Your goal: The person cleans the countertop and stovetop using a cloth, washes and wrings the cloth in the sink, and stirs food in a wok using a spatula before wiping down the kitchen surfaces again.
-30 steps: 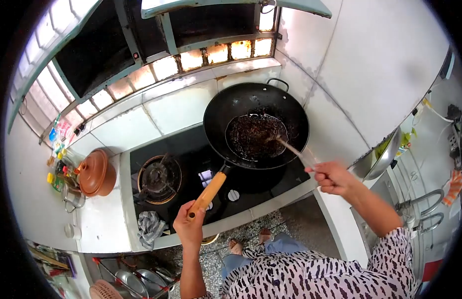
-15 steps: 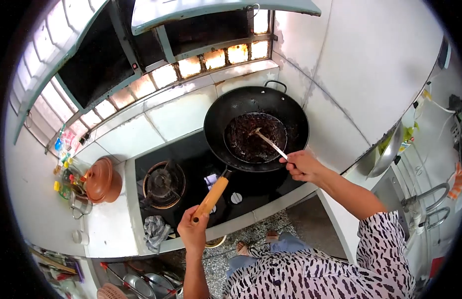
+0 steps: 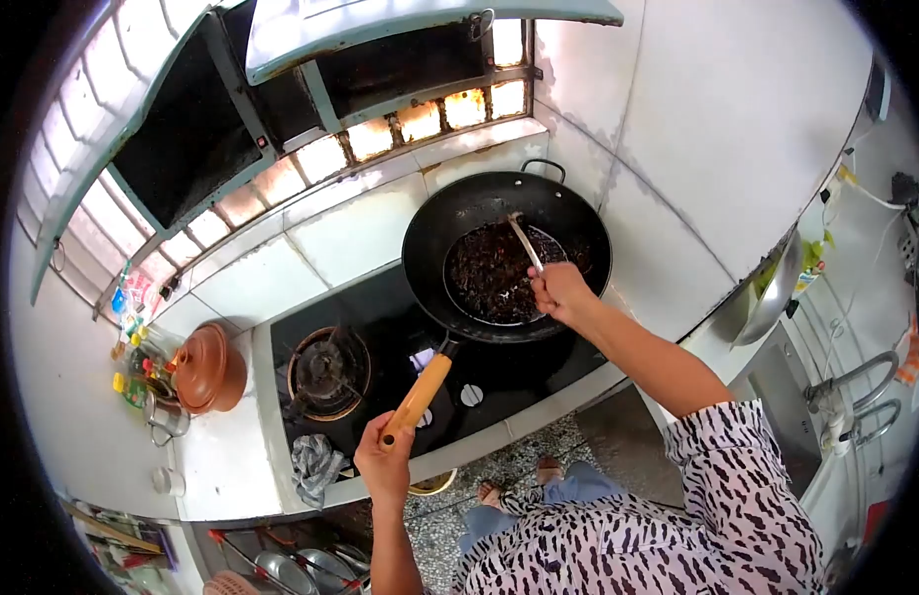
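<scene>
A black wok [image 3: 434, 213] sits on the right side of the black stove, with dark brown sauce [image 3: 484, 273] in its bottom. My left hand [image 3: 383, 461] is closed around the end of the wok's wooden handle [image 3: 420, 397]. Over the wok, my right hand [image 3: 561, 293] grips a metal spatula [image 3: 524, 243] by its handle. The spatula's head is at the far edge of the sauce; its exact shape is hard to make out.
An unused burner [image 3: 328, 373] is left of the wok. A brown clay pot [image 3: 209, 367] stands on the left counter beside several bottles [image 3: 132, 387]. A grey cloth [image 3: 315, 464] lies at the stove's front edge. To the right are a metal bowl [image 3: 772, 297] and a faucet [image 3: 856, 377].
My right hand has moved left and up, further over the wok. The spatula's head has gone from the middle of the sauce to its far side. My left hand stays on the wooden handle.
</scene>
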A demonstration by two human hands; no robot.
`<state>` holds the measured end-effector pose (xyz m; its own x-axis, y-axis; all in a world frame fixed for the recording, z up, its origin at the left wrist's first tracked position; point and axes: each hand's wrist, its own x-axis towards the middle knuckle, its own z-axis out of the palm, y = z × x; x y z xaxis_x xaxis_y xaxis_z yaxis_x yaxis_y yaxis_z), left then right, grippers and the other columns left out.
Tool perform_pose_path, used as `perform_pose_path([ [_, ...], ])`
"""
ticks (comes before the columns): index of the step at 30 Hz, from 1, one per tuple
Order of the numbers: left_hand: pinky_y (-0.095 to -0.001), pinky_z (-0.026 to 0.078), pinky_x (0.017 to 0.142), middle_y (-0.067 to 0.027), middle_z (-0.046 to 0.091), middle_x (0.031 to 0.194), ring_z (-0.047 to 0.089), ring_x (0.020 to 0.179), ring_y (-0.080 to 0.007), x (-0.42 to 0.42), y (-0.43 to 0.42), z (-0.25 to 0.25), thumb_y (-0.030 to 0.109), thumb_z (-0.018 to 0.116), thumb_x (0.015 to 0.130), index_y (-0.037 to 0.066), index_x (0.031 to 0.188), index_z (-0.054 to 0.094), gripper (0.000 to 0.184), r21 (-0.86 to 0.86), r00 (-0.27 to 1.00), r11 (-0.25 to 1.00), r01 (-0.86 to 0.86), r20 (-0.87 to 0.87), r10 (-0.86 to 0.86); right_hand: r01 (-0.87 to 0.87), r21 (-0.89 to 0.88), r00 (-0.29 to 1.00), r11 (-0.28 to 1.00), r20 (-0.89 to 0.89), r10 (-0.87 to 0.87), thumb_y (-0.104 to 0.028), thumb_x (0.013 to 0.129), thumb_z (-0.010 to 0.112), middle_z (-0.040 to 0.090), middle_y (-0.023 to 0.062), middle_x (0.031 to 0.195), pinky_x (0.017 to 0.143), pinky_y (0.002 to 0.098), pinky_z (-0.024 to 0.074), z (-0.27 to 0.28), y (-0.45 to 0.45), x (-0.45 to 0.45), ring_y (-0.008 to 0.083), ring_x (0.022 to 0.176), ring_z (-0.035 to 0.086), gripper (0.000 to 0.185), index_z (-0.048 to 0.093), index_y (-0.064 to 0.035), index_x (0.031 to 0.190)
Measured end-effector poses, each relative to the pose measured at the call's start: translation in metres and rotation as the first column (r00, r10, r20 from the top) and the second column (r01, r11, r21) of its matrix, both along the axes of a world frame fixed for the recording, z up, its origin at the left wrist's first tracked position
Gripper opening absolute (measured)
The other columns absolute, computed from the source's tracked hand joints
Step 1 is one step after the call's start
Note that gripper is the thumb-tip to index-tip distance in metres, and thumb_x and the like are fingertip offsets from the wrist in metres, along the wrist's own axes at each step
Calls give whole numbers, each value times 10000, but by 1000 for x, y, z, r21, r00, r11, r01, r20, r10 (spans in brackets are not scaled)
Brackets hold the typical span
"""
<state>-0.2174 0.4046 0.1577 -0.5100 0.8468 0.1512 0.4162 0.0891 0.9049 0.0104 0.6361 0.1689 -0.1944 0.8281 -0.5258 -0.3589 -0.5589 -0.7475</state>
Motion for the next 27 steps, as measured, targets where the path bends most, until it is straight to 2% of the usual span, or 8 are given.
perform_pose_path([
  [2, -208, 422, 642, -57, 583, 792, 519, 700, -87, -1, 0, 2, 77, 625, 721, -36, 932, 553, 249, -23, 1000, 1000, -9, 9, 9, 34, -106, 999, 994, 1, -34, -56, 805, 342, 354, 1, 518, 332, 226, 187, 3, -16, 2, 80, 364, 231, 108, 442, -28, 838],
  [7, -209, 422, 645, -54, 579, 791, 517, 706, -88, 2, 0, 7, 68, 624, 718, -32, 931, 553, 246, -33, 1000, 999, -6, 10, 6, -2, -36, 987, 999, -162, -4, -65, 816, 349, 372, -6, 541, 332, 224, 190, 25, -9, -2, 71, 364, 236, 106, 440, -23, 849],
  [11, -209, 420, 644, -52, 574, 794, 514, 712, -88, 2, 1, 7, 58, 619, 720, -32, 930, 550, 239, -20, 1000, 1000, 8, -29, -8, -143, 31, 984, 989, -104, 146, -73, 824, 356, 379, -6, 540, 322, 218, 189, 10, 24, 4, 64, 356, 249, 127, 446, -9, 886],
  [13, -209, 420, 645, -52, 573, 795, 514, 715, -88, 2, 2, 9, 56, 617, 722, -34, 930, 549, 237, -33, 999, 999, 7, -38, -8, -262, -65, 962, 963, -94, 255, -69, 829, 352, 380, -7, 536, 309, 216, 189, 9, 24, 14, 57, 344, 242, 144, 457, -5, 902],
  [16, -210, 419, 640, -54, 573, 792, 512, 705, -88, -2, 1, 4, 59, 616, 724, -35, 934, 547, 241, 12, 1000, 1000, 15, 27, -16, -266, -23, 953, 964, 147, 267, -74, 839, 350, 368, -11, 523, 297, 213, 183, 21, -24, 35, 66, 338, 236, 158, 476, -10, 911],
  [19, -211, 419, 639, -55, 572, 788, 510, 697, -88, -6, 1, -1, 60, 619, 723, -34, 937, 547, 244, -16, 995, 1000, 17, 94, -16, -310, 4, 934, 951, 189, 304, -95, 851, 348, 362, -10, 516, 300, 220, 175, 32, -68, 64, 72, 337, 233, 169, 479, -10, 916],
  [21, -211, 419, 634, -53, 572, 786, 508, 690, -86, -5, 1, -3, 61, 620, 724, -33, 935, 547, 243, 49, 997, 998, 31, 69, -34, -208, -85, 926, 974, 303, 224, -113, 859, 353, 357, -7, 510, 305, 224, 176, 36, -85, 73, 70, 341, 234, 175, 482, -7, 910],
  [27, -210, 420, 634, -52, 575, 786, 512, 693, -85, -2, 0, 6, 61, 618, 726, -32, 932, 548, 236, 7, 999, 1000, 23, 29, -24, -235, -94, 965, 967, 101, 244, -91, 824, 352, 358, -6, 490, 319, 240, 182, 10, -37, 58, 92, 350, 243, 153, 467, -23, 897],
])
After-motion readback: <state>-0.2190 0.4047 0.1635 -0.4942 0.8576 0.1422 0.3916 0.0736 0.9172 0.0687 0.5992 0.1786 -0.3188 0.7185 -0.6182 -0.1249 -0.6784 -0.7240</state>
